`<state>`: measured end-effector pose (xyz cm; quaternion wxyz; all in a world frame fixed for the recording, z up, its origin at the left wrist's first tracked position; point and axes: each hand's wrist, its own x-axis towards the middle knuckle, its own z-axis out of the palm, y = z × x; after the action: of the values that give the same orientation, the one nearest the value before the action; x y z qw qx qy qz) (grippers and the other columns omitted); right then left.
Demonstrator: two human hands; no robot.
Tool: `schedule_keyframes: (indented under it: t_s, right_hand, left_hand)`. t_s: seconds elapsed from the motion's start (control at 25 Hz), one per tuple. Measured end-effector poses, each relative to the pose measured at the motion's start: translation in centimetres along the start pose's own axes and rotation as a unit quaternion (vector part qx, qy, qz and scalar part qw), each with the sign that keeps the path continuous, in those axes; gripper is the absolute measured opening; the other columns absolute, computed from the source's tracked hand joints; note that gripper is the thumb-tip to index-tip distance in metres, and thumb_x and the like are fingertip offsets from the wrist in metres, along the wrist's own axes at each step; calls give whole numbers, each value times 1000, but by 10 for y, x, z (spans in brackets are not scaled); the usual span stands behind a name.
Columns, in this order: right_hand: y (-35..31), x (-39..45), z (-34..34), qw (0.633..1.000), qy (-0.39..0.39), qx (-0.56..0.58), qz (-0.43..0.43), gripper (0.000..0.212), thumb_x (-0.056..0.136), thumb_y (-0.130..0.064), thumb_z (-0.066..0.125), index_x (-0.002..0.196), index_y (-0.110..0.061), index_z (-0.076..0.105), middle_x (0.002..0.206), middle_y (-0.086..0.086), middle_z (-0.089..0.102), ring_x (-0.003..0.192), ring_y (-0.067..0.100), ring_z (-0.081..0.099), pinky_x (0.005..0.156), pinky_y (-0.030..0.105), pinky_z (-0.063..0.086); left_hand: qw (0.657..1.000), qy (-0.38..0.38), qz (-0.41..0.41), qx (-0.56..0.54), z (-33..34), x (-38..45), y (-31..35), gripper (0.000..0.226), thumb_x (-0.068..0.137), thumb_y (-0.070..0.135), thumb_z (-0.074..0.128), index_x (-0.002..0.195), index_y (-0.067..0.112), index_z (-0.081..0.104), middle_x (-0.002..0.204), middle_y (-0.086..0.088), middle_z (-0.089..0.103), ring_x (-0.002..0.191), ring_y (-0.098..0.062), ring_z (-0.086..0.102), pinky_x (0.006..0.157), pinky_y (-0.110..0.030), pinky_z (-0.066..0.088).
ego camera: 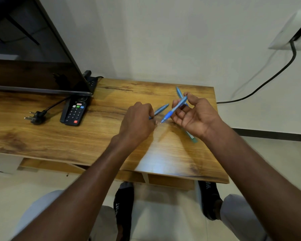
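Woodgrain laminate forms the long brown desk [94, 136] carrying everything, with a big dark flat screen [33, 58] standing at its left end and, before it, a black remote control [74, 111] and a black three-pin plug [34, 117]. Our left hand [137, 122] curls round one end of a pale blue plastic pen [161, 109] low over the desk, while our right hand [193, 117] pinches a brighter blue pen with a rubber grip [175, 107], tip down. We judge the gathering about half done: another blue pen [179, 92] beyond the right fingers and a teal pen end [192, 137] under that wrist are yet to be picked up.
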<state>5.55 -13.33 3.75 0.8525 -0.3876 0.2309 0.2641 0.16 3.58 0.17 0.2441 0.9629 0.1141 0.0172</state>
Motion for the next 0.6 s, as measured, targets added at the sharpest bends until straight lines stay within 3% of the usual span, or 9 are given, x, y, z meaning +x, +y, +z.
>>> schedule_keyframes:
  t_s: [0.08, 0.2, 0.32, 0.48, 0.6]
  right_hand:
    - [2, 0, 2, 999, -14, 29, 11, 17, 112, -25, 44, 101, -23, 58, 75, 3, 56, 54, 12, 52, 64, 31, 44]
    - [4, 0, 2, 999, -39, 6, 8, 25, 112, -35, 40, 98, -23, 57, 65, -2, 46, 50, 10, 33, 55, 25, 28]
    - [5, -1, 2, 998, -63, -4, 2, 43, 109, -48, 38, 94, -16, 62, 56, -4, 38, 49, 10, 27, 48, 24, 21]
    - [9, -5, 6, 994, -96, -2, -43, 43, 103, -48, 44, 86, -15, 65, 49, -5, 32, 39, 9, 24, 44, 23, 13]
    - [15, -7, 12, 989, -121, -40, -71, 43, 102, -46, 46, 80, -15, 63, 51, -4, 35, 42, 9, 27, 44, 23, 16]
  left_hand:
    - [1000, -2, -11, 27, 6, -1, -5, 23, 89, 23, 80, 103, 26, 63, 104, 1, 58, 90, -19, 57, 65, -30, 39]
    - [999, 23, -20, 36, 7, -1, -10, 22, 91, 11, 74, 102, 22, 59, 100, -2, 64, 86, -21, 60, 65, -36, 46]
    - [998, 30, -46, 21, 3, 0, -14, 19, 90, 8, 74, 100, 18, 61, 94, -3, 67, 82, -21, 63, 62, -37, 52]
    - [995, 32, -93, -2, -1, 3, -15, 20, 87, 11, 73, 104, 12, 62, 96, -6, 66, 82, -23, 61, 53, -30, 36]
    - [994, 42, -101, 2, 3, 0, -11, 28, 89, 16, 74, 112, 8, 59, 95, -8, 65, 83, -25, 62, 58, -32, 38]
